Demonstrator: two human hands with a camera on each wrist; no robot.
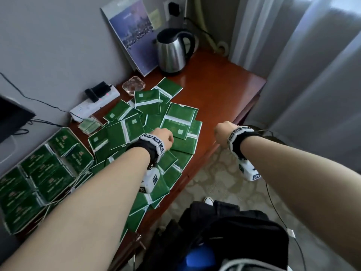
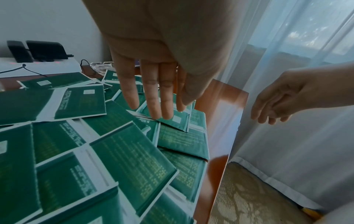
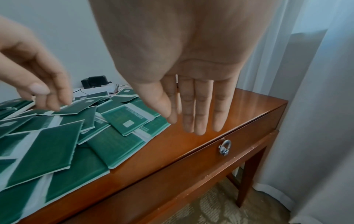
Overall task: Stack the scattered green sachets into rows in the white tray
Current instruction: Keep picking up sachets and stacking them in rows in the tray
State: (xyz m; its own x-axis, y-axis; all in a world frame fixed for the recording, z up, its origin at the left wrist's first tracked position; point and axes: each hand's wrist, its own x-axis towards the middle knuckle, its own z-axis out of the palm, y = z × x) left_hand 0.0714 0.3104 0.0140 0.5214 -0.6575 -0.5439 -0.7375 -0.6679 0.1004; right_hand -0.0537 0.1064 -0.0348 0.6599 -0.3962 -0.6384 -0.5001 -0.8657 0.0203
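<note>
Many green sachets [image 1: 148, 122] lie scattered and overlapping across the wooden table [image 1: 214, 85]. At the left, the white tray [image 1: 77, 134] holds rows of stacked green sachets [image 1: 45, 173]. My left hand [image 1: 164, 135] hovers over the pile with straight fingers [image 2: 159, 106] pointing down; the fingertips are at or just above a sachet [image 3: 74, 109], gripping nothing. My right hand [image 1: 222, 133] is empty, its fingers [image 3: 199, 115] straight above the bare wood at the table's front edge, right of the pile.
A steel kettle [image 1: 173, 51], a leaning booklet [image 1: 132, 36], a glass ashtray [image 1: 133, 85] and a power strip [image 1: 95, 103] stand along the back. A drawer pull [image 3: 224, 149] sits below the front edge. A curtain [image 1: 312, 75] hangs right; a black bag [image 1: 224, 231] lies below.
</note>
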